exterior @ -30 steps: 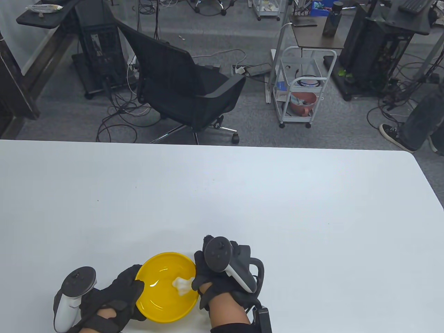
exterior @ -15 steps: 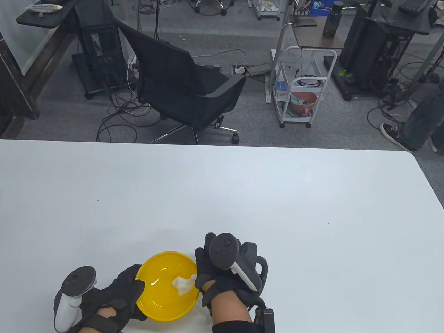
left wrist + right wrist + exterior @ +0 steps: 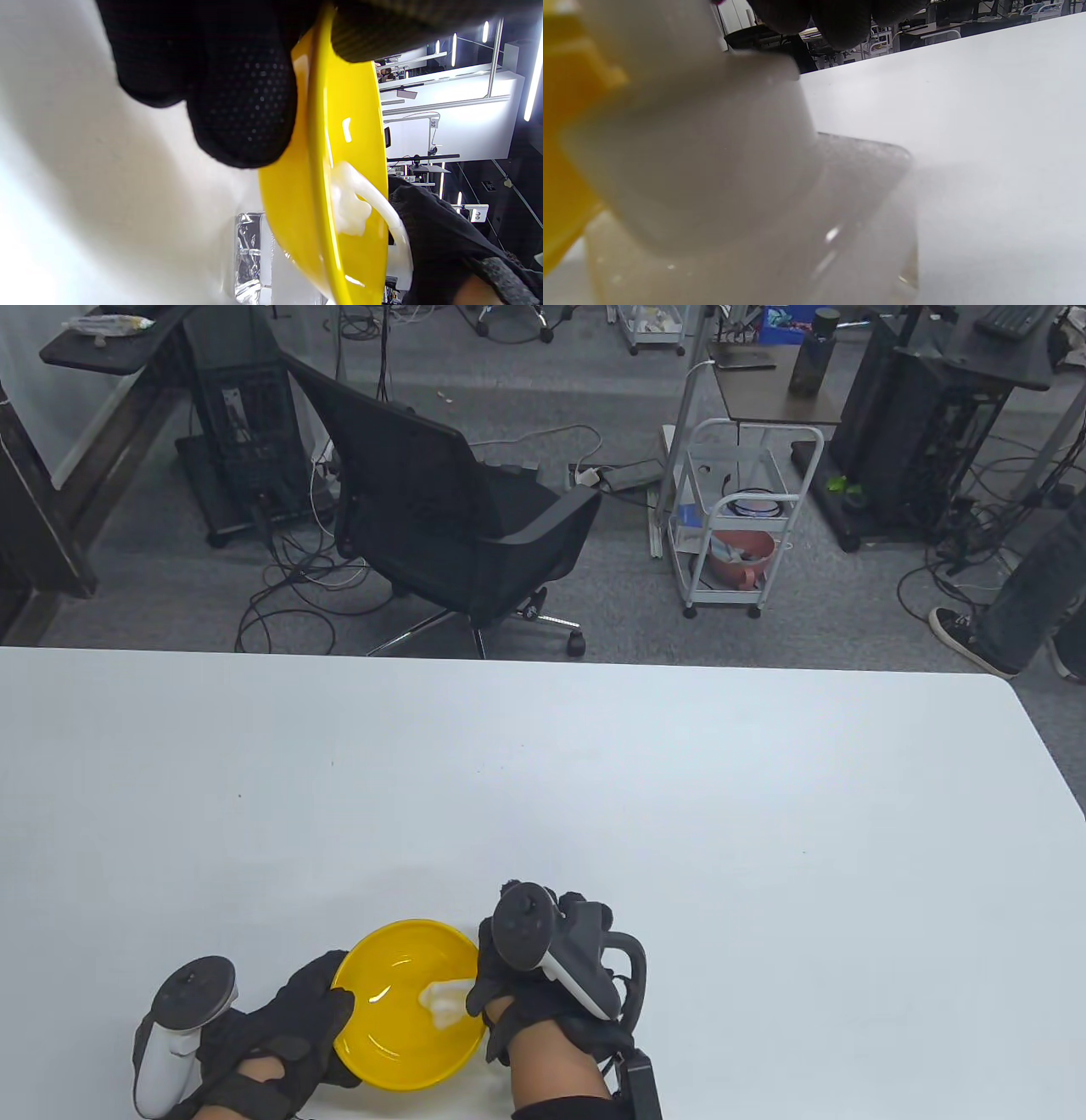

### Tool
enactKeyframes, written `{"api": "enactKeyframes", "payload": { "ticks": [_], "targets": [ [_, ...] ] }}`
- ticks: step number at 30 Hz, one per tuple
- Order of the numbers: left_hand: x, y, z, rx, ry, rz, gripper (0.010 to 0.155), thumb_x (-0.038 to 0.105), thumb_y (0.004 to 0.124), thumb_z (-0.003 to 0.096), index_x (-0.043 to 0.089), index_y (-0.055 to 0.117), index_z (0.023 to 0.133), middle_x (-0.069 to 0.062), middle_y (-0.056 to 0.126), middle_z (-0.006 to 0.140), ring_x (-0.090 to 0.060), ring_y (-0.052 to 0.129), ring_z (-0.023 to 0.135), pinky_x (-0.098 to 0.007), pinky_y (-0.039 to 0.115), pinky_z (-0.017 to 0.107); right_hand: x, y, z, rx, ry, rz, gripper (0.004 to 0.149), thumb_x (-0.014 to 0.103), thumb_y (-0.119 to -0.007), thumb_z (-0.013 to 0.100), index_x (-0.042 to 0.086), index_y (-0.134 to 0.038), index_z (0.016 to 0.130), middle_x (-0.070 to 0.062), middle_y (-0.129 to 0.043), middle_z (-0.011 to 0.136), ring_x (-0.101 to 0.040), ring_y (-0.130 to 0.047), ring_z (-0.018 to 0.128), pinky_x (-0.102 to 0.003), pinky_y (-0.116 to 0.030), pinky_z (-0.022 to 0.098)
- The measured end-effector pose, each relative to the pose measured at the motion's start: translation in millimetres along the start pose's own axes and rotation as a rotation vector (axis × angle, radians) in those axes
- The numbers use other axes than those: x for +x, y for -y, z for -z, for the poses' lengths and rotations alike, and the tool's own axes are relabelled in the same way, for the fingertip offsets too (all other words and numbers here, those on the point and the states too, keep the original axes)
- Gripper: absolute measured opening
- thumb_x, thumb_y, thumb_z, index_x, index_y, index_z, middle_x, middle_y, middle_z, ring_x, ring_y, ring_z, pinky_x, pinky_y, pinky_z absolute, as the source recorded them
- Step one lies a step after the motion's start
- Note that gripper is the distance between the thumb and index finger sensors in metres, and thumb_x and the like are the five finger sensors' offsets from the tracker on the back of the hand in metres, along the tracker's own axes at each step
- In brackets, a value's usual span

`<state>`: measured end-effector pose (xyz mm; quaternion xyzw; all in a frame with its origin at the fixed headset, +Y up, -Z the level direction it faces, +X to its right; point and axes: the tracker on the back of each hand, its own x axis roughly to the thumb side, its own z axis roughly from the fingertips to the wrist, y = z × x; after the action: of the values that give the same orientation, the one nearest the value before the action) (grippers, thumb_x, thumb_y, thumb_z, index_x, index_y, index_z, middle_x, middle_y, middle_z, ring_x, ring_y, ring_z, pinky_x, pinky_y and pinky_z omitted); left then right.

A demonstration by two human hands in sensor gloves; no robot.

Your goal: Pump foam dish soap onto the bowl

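**Foam lands in the yellow bowl**

White table (image 3: 594, 780) fills the near half of the table view, with a black office chair (image 3: 441, 517) and a white wire trolley (image 3: 738, 517) on the grey floor beyond it.

Near the table's front edge the left hand (image 3: 271, 1035) holds the yellow bowl (image 3: 399, 1035) by its left rim: in the left wrist view a gloved finger (image 3: 242, 97) lies against the bowl's outer wall while another part of the glove crosses over the rim from the inner side, so the rim is pinched between them. A blob of white foam (image 3: 443, 999) sits inside the bowl, on the side away from those fingers.

The right hand (image 3: 543, 993) covers the foam soap pump (image 3: 683, 144) just beside the bowl's right rim. In the right wrist view its fingertips (image 3: 840, 21) rest curled on top of the white pump head, directly above the clear bottle (image 3: 848, 220). The white nozzle (image 3: 373, 199) reaches over the rim to the foam.
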<state>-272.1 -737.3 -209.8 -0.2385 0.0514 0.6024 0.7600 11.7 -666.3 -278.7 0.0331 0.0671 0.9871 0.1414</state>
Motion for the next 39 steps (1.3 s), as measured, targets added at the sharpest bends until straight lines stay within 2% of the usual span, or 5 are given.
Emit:
{"api": "enactKeyframes", "payload": {
  "ticks": [9, 14, 19, 26, 39],
  "targets": [
    [-2.7, -0.1, 1.8, -0.027, 0.001, -0.035, 0.062, 0.050, 0.064, 0.0554, 0.033, 0.040, 0.109, 0.006, 0.058, 0.106, -0.011, 0.108, 0.045, -0.036, 0.088, 0.052, -2.6, -1.1, 0.9, 0.016, 0.002, 0.033, 0.062, 0.047, -0.062, 0.054, 0.014, -0.058, 0.107, -0.018, -0.060, 0.103, -0.050, -0.053, 0.097, -0.071, -0.034, 0.065],
    [-2.7, 0.0, 2.5, -0.039, 0.008, -0.050, 0.062, 0.050, 0.064, 0.0554, 0.033, 0.039, 0.109, 0.005, 0.058, 0.106, -0.012, 0.107, 0.046, -0.036, 0.088, 0.053, -10.3, -0.4, 3.0, 0.043, 0.017, 0.155, 0.062, 0.047, -0.063, 0.054, 0.012, -0.061, 0.105, -0.018, -0.063, 0.101, -0.050, -0.055, 0.095, -0.071, -0.035, 0.065],
    [-1.0, -0.9, 1.4, -0.027, 0.016, -0.037, 0.062, 0.050, 0.064, 0.0554, 0.033, 0.040, 0.110, 0.005, 0.059, 0.106, -0.012, 0.107, 0.046, -0.036, 0.088, 0.053, -14.2, 10.6, 6.1, 0.098, 0.016, 0.251, 0.064, 0.047, -0.065, 0.053, 0.012, -0.061, 0.106, -0.019, -0.061, 0.103, -0.051, -0.052, 0.096, -0.070, -0.033, 0.065],
    [-1.7, -0.8, 1.4, -0.034, 0.016, -0.047, 0.062, 0.050, 0.064, 0.0555, 0.033, 0.039, 0.110, 0.005, 0.059, 0.106, -0.012, 0.107, 0.046, -0.036, 0.088, 0.053, -4.2, 13.2, 6.7, 0.081, 0.033, 0.106, 0.064, 0.048, -0.064, 0.053, 0.013, -0.060, 0.107, -0.018, -0.061, 0.103, -0.051, -0.052, 0.097, -0.071, -0.033, 0.065],
    [-2.1, -1.4, 1.3, -0.032, 0.019, -0.040, 0.062, 0.050, 0.064, 0.0555, 0.033, 0.039, 0.110, 0.005, 0.059, 0.106, -0.012, 0.107, 0.046, -0.036, 0.088, 0.053, -9.8, -3.6, 10.0, 0.092, 0.063, 0.138, 0.062, 0.047, -0.062, 0.054, 0.013, -0.060, 0.105, -0.018, -0.062, 0.102, -0.051, -0.058, 0.095, -0.072, -0.037, 0.065]
  ]
}}
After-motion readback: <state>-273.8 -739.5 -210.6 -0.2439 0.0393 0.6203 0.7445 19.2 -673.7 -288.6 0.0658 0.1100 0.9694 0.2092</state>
